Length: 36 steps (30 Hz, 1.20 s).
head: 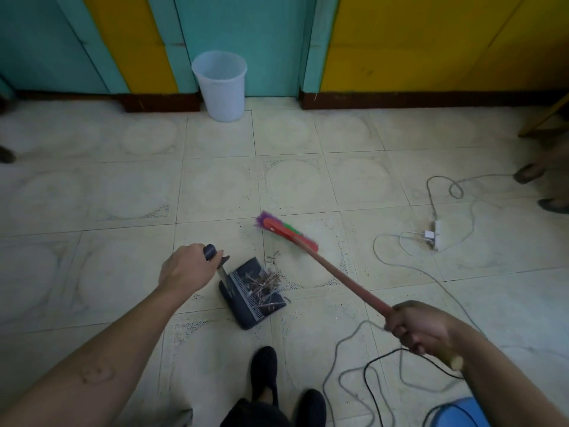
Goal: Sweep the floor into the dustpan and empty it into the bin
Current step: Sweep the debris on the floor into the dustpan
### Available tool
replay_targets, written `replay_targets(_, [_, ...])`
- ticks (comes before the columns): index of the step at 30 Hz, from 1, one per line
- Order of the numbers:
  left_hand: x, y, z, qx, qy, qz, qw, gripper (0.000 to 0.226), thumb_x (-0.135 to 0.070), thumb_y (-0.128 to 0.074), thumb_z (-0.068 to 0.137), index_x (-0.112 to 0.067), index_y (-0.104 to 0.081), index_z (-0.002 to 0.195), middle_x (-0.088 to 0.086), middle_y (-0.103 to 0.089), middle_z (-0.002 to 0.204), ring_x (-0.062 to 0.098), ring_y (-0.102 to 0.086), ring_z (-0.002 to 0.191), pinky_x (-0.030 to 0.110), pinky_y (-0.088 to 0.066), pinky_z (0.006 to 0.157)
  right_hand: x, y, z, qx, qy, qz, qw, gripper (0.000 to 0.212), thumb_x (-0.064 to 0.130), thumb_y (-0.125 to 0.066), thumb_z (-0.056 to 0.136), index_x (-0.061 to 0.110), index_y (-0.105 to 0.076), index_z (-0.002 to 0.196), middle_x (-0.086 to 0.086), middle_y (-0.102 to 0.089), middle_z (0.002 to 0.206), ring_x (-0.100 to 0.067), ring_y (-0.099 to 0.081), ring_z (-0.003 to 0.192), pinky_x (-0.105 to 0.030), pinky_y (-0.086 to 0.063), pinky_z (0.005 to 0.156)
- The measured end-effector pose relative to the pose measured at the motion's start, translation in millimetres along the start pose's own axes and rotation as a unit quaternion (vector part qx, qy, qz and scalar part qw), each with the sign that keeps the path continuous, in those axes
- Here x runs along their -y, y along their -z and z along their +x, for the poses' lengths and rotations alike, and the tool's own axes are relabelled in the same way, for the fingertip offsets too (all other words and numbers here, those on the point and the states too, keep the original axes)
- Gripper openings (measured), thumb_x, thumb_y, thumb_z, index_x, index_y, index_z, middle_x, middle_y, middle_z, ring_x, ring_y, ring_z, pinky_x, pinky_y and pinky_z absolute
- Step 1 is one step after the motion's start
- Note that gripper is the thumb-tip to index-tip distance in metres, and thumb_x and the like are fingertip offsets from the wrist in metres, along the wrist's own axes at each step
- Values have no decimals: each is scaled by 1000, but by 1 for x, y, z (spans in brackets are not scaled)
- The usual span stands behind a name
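Observation:
A dark grey dustpan (pixel 246 309) rests on the tiled floor near the middle, holding a heap of thin twigs and debris (pixel 264 285). My left hand (pixel 184 269) grips the dustpan's upright handle (pixel 210 252). My right hand (pixel 415 326) is closed around the red stick of a broom (pixel 338 278). The broom's red head with purple and green bristles (pixel 284 231) sits on the floor just beyond the dustpan's mouth. A few twigs (pixel 272 259) lie on the floor between the two. A translucent white bin (pixel 220 86) stands against the far wall.
White and black cables (pixel 400 263) loop over the floor at the right, leading to a white power strip (pixel 437 235). My dark shoes (pixel 264 371) stand at the bottom. Other people's feet (pixel 529 172) show at the right edge. A blue object (pixel 458 414) fills the lower right corner.

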State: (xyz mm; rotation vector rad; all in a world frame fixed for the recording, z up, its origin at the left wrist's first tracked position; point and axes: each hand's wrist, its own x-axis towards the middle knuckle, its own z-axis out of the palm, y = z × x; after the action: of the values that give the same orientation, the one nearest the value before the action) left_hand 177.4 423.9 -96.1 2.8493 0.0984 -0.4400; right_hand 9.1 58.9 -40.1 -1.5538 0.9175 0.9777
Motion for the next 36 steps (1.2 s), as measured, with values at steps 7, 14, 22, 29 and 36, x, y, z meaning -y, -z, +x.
replay_targets(7, [6,-8,-4,5,26,-15,1000,41,-52,-49,93,-16,-61,79,-2,-54,64,16,-53,59,26,-38,54,30,-48,70,-73,-28,-56,995,19,-1,-45,87,4,-49,69,-4,-44,44,-11,-39,32,-17,-35,36])
replay_targets(14, [9,0,13,-4,29,-13,999,41,-51,-48,92,-15,-62,80,-1,-55,64,16,-51,55,25,-37,50,-9,-119,50,65,-110,-135,983,7,2,-46,84,0,-52,87,-4,-51,57,-12,-48,39,-23,-45,43])
replay_targets(22, [13,8,16,-2,23,-34,999,39,-48,-51,91,-12,-57,76,-1,-53,62,13,-47,52,24,-32,46,10,-117,-4,182,-158,122,963,34,4,-48,80,17,-43,48,7,-31,42,-5,-31,27,-14,-23,26])
replay_targets(29, [18,17,8,111,84,-117,983,65,-66,-38,90,-7,-57,68,4,-55,55,20,-52,45,22,-41,47,58,-92,-21,150,-104,105,978,49,7,-41,88,18,-60,44,9,-30,40,-2,-30,24,-10,-23,23])
replay_targets(36, [31,27,-5,252,175,-237,922,31,-35,-42,84,-11,-54,69,0,-44,54,15,-34,44,23,-31,48,84,-98,5,40,-19,26,999,31,5,-44,90,15,-38,61,6,-35,40,-4,-34,27,-14,-26,26])
